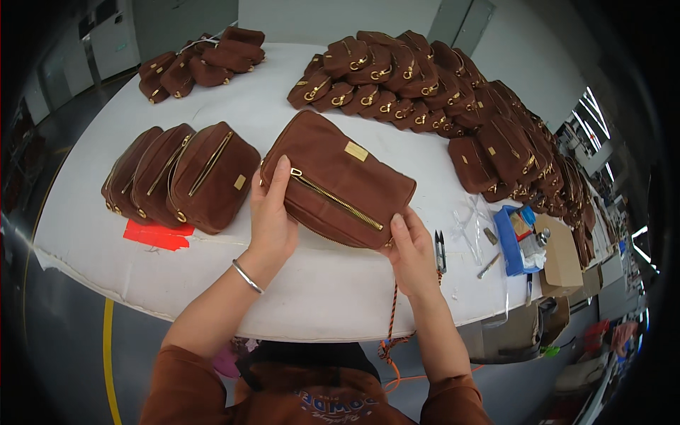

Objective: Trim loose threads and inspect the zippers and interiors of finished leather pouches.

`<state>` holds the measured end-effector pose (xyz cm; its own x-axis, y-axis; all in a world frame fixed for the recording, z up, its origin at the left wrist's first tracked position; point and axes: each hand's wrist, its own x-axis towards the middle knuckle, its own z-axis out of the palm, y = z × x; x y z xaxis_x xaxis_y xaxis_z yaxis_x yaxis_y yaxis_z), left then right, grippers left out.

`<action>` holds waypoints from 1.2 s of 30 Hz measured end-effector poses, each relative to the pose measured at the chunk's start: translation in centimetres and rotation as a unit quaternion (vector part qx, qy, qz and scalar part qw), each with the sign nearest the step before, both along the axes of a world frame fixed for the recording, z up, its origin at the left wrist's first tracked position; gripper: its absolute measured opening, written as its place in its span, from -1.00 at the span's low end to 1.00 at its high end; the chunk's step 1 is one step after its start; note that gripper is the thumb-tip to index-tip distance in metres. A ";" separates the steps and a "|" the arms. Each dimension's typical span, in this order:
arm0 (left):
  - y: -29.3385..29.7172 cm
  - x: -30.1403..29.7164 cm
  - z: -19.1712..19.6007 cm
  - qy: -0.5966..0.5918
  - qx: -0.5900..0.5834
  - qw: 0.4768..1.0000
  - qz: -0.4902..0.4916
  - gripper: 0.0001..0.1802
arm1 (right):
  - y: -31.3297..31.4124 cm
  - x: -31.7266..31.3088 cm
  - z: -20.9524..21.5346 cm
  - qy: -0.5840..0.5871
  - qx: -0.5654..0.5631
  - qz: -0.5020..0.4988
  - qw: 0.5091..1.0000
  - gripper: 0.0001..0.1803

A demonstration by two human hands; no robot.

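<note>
A brown pouch (340,166) with a gold zipper across its face and a small gold plate is held up over the white table, tilted down to the right. My left hand (273,223) grips its left end, the thumb lying on the face beside the zipper pull. At the lower right corner my right hand (412,255) pinches it, thumb on top. The fingers behind the pouch are hidden. Left of it, three similar brown pouches (216,177) stand in a row, close to my left hand. Black thread snips (440,251) lie just right of my right hand.
Brown pouches are heaped at the back right (397,78), and a smaller group (202,67) sits at the back left. A blue tray (511,241) of small items and a cardboard box (561,258) stand at right. Red tape (159,234) marks the white table (319,290).
</note>
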<state>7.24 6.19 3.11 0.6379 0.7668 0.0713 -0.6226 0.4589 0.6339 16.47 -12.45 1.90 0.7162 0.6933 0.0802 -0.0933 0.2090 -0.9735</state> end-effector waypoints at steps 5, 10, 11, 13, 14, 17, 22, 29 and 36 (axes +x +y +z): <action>-1.2 -0.1 -0.2 0.084 0.033 0.993 -0.071 -0.67 | -1.6 2.2 2.1 -0.010 0.094 -0.107 0.990 -0.36; -2.4 0.1 -1.2 0.157 0.117 0.963 -0.184 -0.62 | -3.2 4.2 3.5 -0.061 0.161 -0.161 0.972 -0.46; -2.7 0.1 -1.3 0.155 0.129 0.957 -0.207 -0.54 | -3.6 4.5 3.6 -0.062 0.164 -0.172 0.969 -0.46; -3.3 0.2 -1.2 0.162 0.156 0.944 -0.243 -0.48 | -4.3 4.9 3.8 -0.066 0.171 -0.196 0.963 -0.48; -3.5 0.0 -1.0 0.170 0.177 0.932 -0.266 -0.42 | -4.6 4.9 4.0 -0.065 0.174 -0.203 0.961 -0.48; -4.1 -0.1 -1.5 0.180 0.205 0.904 -0.329 -0.25 | -4.9 4.6 4.3 -0.031 0.200 -0.197 0.959 -0.49; -5.1 0.0 -1.8 0.161 0.248 0.874 -0.386 -0.22 | -4.2 4.0 3.6 -0.116 0.200 -0.214 0.949 -0.52; 1.0 0.0 -2.5 0.104 0.272 0.842 -0.454 -0.17 | -4.4 3.7 4.6 -0.046 0.229 -0.162 0.959 -0.56; 1.6 -0.8 -0.3 0.121 0.247 0.843 -0.463 -0.10 | -1.2 0.6 1.2 0.045 0.068 -0.011 0.997 -0.60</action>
<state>6.42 7.79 2.81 0.9882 -0.1521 0.0190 0.0310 0.3195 0.9471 17.06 -13.69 3.06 0.7392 0.6647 0.1081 -0.1724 0.3419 -0.9238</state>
